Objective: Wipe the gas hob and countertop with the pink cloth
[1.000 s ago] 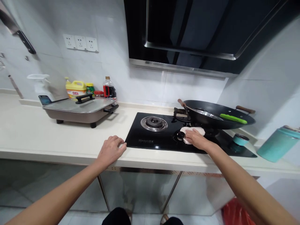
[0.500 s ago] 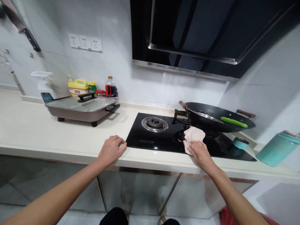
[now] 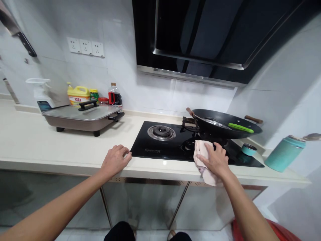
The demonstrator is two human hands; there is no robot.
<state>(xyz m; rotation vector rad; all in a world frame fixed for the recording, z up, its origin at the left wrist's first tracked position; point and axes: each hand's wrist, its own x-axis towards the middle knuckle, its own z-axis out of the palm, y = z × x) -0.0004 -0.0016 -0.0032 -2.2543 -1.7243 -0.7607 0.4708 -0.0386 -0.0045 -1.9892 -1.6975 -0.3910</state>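
White glossy tiled wall [image 3: 120, 80] with a triple white socket strip [image 3: 85, 47] — a long cream stone counter [image 3: 50, 147] below, a black glass range hood [image 3: 200, 33] above.

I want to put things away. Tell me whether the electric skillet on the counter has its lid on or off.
On. The flat lid with its black handle sits level across the electric skillet, covering the top; no gap shows along the rim.

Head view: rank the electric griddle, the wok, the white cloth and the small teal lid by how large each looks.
1. Electric griddle and wok: close in apparent size, so unranked.
2. White cloth, partly covered by the right hand.
3. Small teal lid.
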